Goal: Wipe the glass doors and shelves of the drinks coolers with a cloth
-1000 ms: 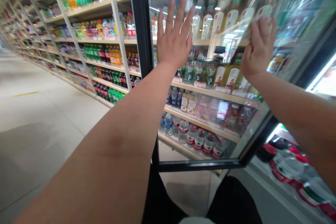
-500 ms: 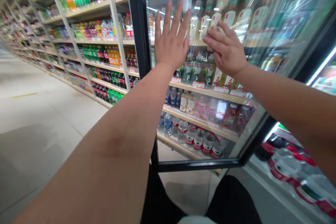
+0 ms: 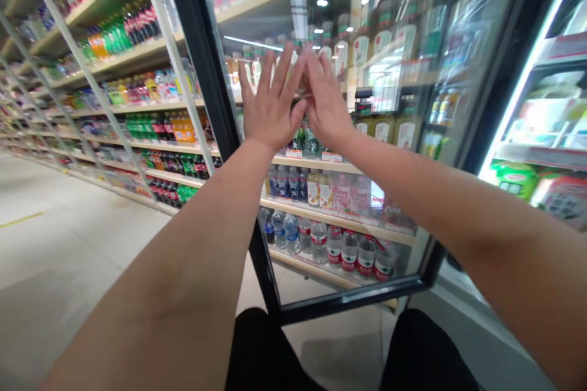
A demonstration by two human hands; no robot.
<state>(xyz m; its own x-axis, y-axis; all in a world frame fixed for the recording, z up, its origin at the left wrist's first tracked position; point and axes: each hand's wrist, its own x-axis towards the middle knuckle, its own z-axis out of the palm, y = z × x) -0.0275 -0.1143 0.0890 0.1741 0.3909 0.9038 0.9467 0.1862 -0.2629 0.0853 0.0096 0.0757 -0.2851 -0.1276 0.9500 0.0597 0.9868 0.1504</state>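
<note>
"Hands?"
"Left hand (image 3: 273,104) and right hand (image 3: 326,104) open, fingers spread, holding nothing, side by side at the glass door (image 3: 394,98)."
"Edge?"
"Upright black door frame (image 3: 202,61) at 9 o'clock, left hand nearer."

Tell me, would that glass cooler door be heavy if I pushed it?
Probably heavy for its size: the glass cooler door is a tall pane set in a thick black frame. It looks smooth, so bare fingers would likely slide on it. It could also be fragile if knocked hard, since it's glass.
</note>
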